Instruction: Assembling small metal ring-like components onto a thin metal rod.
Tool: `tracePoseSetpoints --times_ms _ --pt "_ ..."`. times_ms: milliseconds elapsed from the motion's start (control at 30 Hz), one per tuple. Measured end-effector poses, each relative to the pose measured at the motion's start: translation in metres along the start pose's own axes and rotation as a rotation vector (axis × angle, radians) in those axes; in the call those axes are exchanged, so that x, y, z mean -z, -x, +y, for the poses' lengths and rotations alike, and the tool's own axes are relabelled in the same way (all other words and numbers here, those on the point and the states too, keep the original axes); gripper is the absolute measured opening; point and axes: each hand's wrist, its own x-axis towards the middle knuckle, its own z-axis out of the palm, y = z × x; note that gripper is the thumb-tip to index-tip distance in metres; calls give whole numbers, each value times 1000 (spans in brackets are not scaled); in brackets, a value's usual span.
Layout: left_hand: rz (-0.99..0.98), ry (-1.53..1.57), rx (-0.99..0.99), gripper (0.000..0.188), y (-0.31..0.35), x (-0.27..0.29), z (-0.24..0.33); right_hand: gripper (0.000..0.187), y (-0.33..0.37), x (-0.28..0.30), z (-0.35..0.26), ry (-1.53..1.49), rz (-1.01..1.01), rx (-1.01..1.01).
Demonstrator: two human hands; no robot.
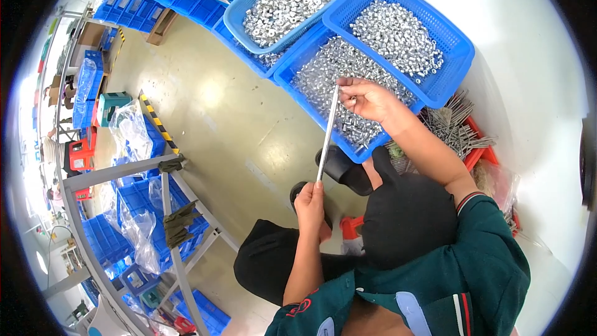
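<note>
My left hand [309,206] is closed around the lower end of a long, thin silver metal rod [330,129], which slants up and away from me. At the rod's upper end my right hand [368,99] is closed, thumb and fingers pinched together at the tip. A small shiny metal part [353,99] shows among the right fingers, partly hidden. Below that hand, a blue plastic bin [287,82] holds a heap of small silver metal parts [336,62]. The right hand is above this heap, with the rod crossing over the bin's near left side.
A blue perforated basket [457,46] and a lighter blue basket [233,18] hold more small metal parts. Thin metal rods [454,127] lie in a red container [476,129] at right. A grey metal frame [112,174] and blue crates [112,236] stand at left.
</note>
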Motion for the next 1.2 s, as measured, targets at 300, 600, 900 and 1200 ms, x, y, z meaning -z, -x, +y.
tracePoseSetpoints --times_ms 300,600,900,1200 --pt "-34 4 12 29 0 -2 2 18 2 11 -1 11 -2 -86" --pt "-57 -10 -9 29 -1 -2 -1 18 3 13 -8 217 115 -26" --pt "-16 -5 1 26 0 1 1 16 7 11 -13 262 126 -10" --pt "-65 -38 -66 28 0 1 -3 15 5 14 -12 43 55 -59"
